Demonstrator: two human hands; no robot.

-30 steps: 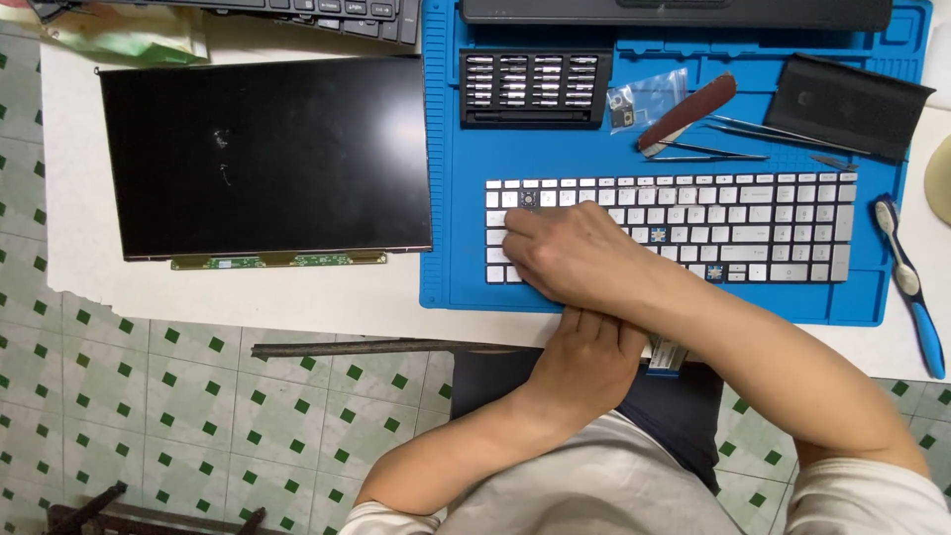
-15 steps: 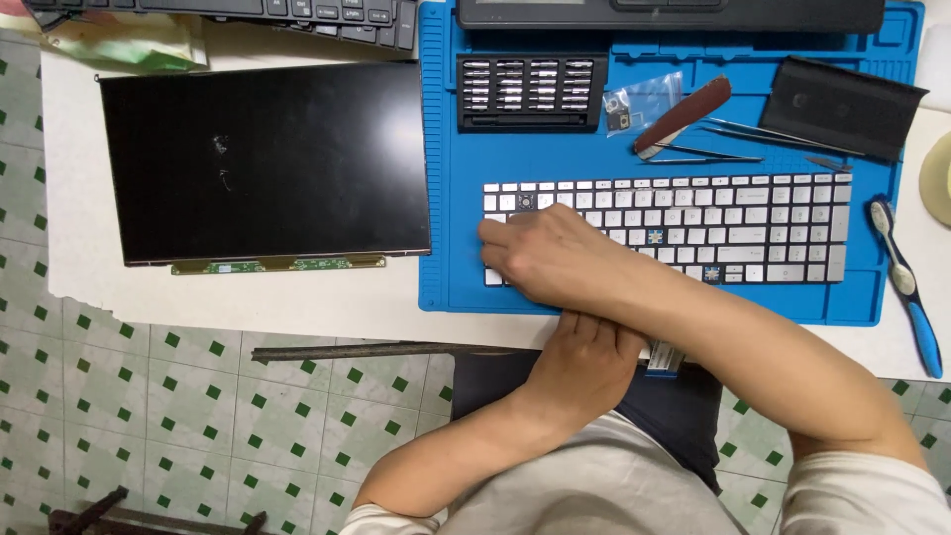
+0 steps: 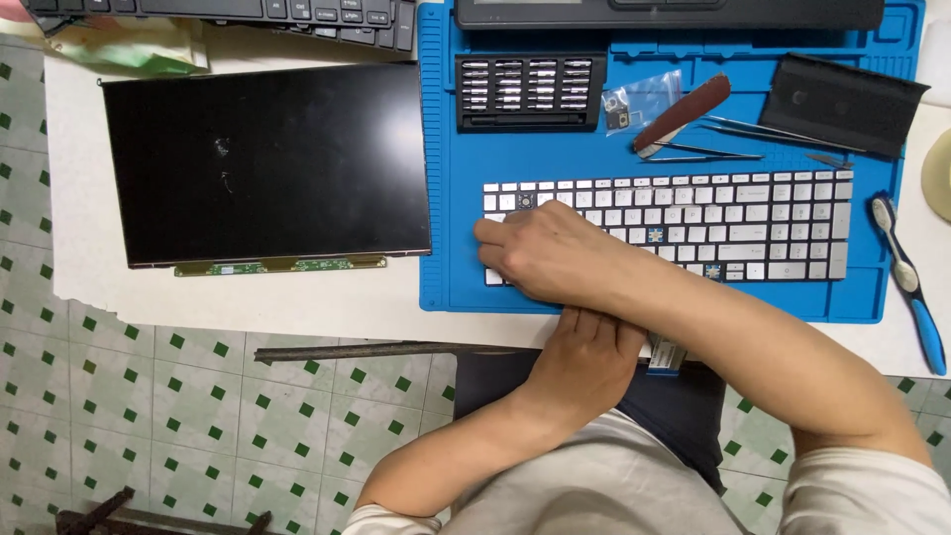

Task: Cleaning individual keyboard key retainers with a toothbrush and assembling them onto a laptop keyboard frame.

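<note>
White tabletop point(image 3: 297, 302) over green-checked floor: a bare dark screen panel point(image 3: 267, 163) lies left, just beside a blue mat point(image 3: 446, 149). On the mat, the silver keyboard point(image 3: 733, 223). Right hand point(image 3: 545, 253) presses its left end, fingers curled flat. Left hand point(image 3: 584, 352) grips the near table edge.

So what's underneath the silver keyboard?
The silver keyboard lies on the blue work mat. The right hand rests on its left end, covering those keys. Whatever lies between keyboard and mat is hidden.
</note>
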